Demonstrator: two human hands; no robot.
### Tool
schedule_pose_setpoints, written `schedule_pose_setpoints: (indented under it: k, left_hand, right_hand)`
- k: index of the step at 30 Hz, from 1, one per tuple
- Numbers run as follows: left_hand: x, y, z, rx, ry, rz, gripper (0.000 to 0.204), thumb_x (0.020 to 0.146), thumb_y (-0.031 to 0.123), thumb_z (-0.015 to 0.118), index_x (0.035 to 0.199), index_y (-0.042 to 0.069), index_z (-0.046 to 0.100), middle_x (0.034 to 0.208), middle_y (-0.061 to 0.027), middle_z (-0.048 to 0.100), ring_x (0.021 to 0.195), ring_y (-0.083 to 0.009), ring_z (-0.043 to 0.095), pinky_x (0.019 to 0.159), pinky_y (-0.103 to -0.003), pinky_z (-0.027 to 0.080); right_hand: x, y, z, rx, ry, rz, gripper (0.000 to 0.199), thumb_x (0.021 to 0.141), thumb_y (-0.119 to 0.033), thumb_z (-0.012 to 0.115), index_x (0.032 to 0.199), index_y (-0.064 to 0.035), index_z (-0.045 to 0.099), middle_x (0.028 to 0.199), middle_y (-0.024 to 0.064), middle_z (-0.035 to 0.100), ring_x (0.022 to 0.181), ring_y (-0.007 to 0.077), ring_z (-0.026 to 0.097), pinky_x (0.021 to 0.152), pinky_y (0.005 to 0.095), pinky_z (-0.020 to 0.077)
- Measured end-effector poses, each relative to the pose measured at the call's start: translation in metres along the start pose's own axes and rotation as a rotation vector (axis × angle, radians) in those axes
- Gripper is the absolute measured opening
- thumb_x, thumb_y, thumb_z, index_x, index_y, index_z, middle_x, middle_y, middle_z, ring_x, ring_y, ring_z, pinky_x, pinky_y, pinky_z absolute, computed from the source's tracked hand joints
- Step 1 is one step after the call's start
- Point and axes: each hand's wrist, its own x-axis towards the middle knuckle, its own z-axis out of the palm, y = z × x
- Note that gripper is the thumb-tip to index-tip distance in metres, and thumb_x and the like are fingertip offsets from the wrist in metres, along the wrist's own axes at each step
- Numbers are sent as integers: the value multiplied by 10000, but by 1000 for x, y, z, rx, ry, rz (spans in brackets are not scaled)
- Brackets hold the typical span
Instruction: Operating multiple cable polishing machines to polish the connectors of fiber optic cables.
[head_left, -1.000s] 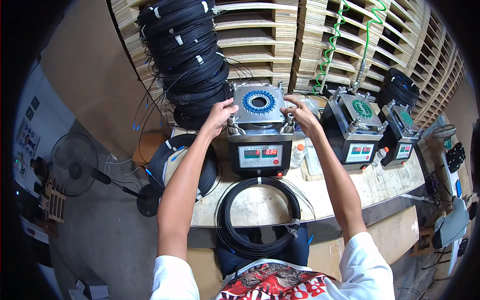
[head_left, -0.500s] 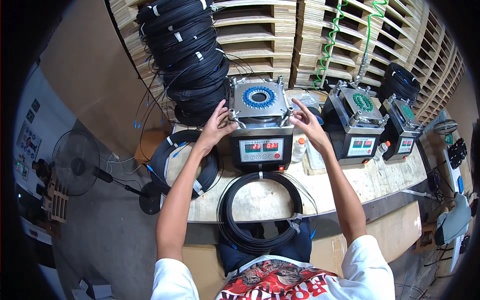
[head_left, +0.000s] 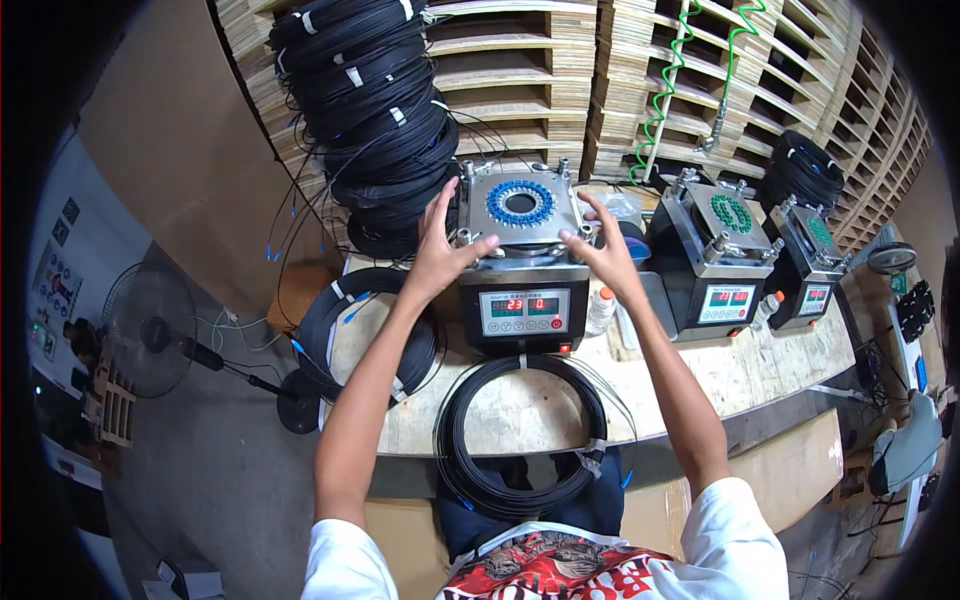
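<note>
A square metal plate with a ring of blue connectors lies on top of a black polishing machine with a lit red display. My left hand grips the plate at its left side, thumb on the front left corner. Opposite it, my right hand grips the right side, with its thumb at the front right corner. Fingers of both hands run along the plate's sides and are partly hidden. Corner posts with metal clamps stand around the plate.
A black cable coil hangs over the table's front edge before me. Another coil lies to the left, below a tall cable stack. Two similar machines with green connectors stand right, beyond an orange-capped bottle. A fan stands left.
Both hands have closed in on the plate, thumbs moving inward to its front corners. The display reading has changed. The view has shifted slightly.
</note>
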Motion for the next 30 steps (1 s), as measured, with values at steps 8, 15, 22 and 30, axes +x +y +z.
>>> schedule_pose_setpoints:
  k: [8,15,22,30]
  left_hand:
    - [118,-45,1,103,-128,61,616,1020,488,508,1309,-51,576,1369,-227,562,1315,-350,506,1124,-378,354]
    - [149,-45,22,598,-373,-213,812,974,717,325,1419,68,528,1580,-175,327,1458,-363,312,1140,-658,240]
    - [147,-38,37,599,-504,-280,640,1025,613,328,1403,158,574,1559,-180,369,1457,-403,296,1136,-645,254]
    - [100,-58,3,302,-291,80,446,1026,253,478,1384,-8,429,1253,-317,567,1258,-440,517,1068,-466,399]
  right_hand:
    - [127,12,-12,50,-84,-61,478,966,-445,625,1218,-44,690,1060,202,692,1030,249,659,897,336,498]
    - [170,16,24,-763,-234,77,512,1002,-601,428,1337,-277,640,1356,200,583,1316,428,460,992,674,387]
    - [153,47,17,-636,-225,71,456,1014,-560,431,1290,-289,673,1268,243,616,1246,442,513,981,681,389]
    - [109,23,-9,-317,10,-293,273,939,-167,653,1195,-74,651,828,209,656,814,339,668,743,454,521]
